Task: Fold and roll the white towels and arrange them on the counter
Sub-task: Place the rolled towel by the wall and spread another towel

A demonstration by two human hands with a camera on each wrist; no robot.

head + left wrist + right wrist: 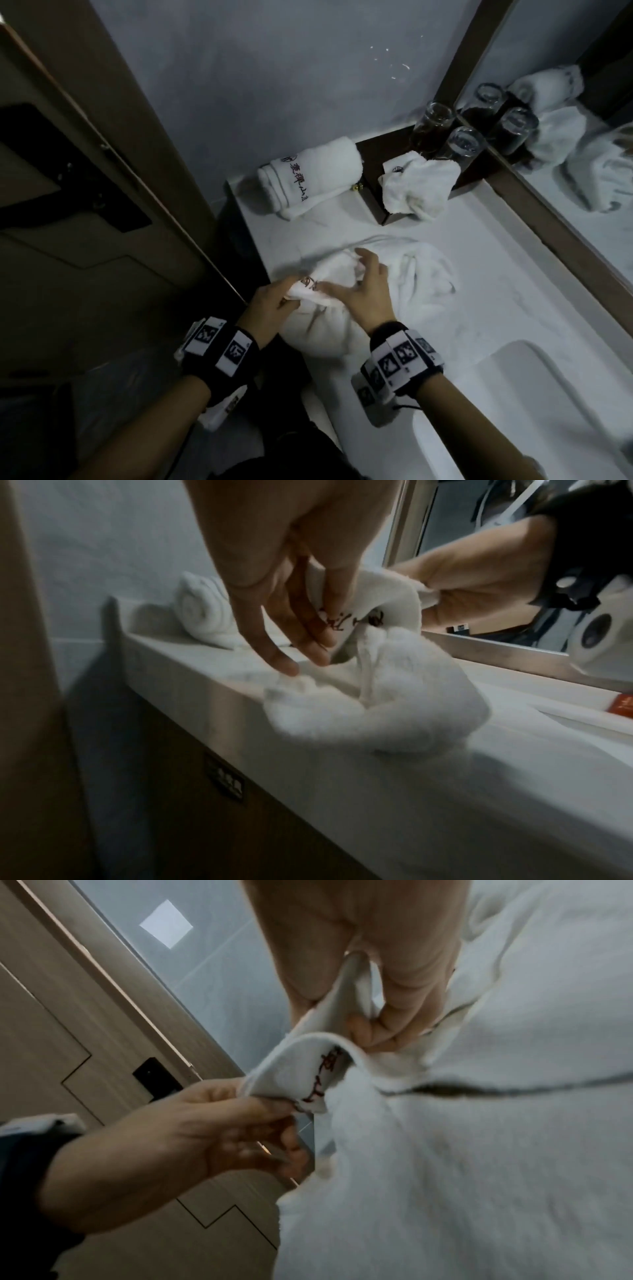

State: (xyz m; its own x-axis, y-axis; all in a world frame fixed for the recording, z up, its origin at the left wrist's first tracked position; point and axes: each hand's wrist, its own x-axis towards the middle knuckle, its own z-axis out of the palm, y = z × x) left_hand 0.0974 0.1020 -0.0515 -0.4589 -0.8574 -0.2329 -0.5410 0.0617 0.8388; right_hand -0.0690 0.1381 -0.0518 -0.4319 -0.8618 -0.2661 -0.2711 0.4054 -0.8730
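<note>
A crumpled white towel (421, 274) with red embroidery lies on the white counter (507, 274), its near part hanging over the front edge. My left hand (291, 298) pinches the embroidered hem at its left end, seen close in the right wrist view as the left hand (287, 1110). My right hand (356, 274) pinches the same hem (308, 1069) a little farther along, fingers curled into the cloth (373, 1031). The hem is lifted slightly off the counter between them (377, 604). A finished rolled towel (308, 174) lies at the counter's back left.
A small crumpled cloth (418, 185) lies on a dark tray (373, 154) with two upturned glasses (462, 144) by the mirror (582, 154). A sink basin (513, 394) is at the near right. A wooden door (85, 205) stands to the left.
</note>
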